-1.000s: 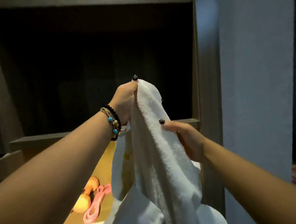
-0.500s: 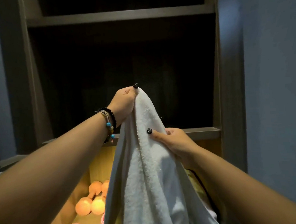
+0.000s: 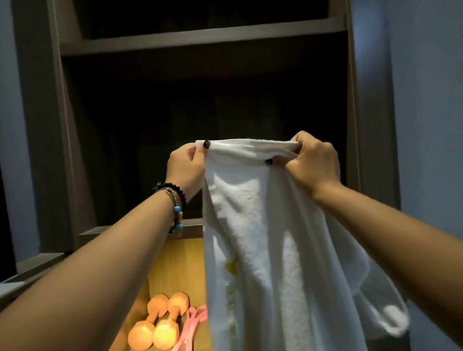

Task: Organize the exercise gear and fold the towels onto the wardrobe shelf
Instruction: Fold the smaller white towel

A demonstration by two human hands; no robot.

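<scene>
In the middle of the frame a person holds up a white towel (image 3: 266,227) in front of a dark wardrobe (image 3: 209,95). The left hand (image 3: 186,166) pinches the upper left corner of the towel, with the thumb and the curled fingers (image 3: 205,145) clamped on the cloth; one dark painted nail shows there. The right hand (image 3: 312,158) grips the upper right corner in the same way, its fingers closed tightly around a bunched part of the edge. Between the two hands the top edge of the towel is stretched almost level, and the rest of the cloth hangs down loosely to the bottom of the frame, with folds and a small yellow mark near its left border. On the left wrist there are bracelets (image 3: 176,205) with black and blue beads. Behind the hands a shelf (image 3: 203,36) of the wardrobe crosses the upper part of the frame, and the space under it is very dark. In the lower left of the frame, in a lit wooden compartment, two orange dumbbells (image 3: 158,323) lie side by side, and just beside them, on the right, lies a pink band (image 3: 187,338), partly hidden by the towel.
</scene>
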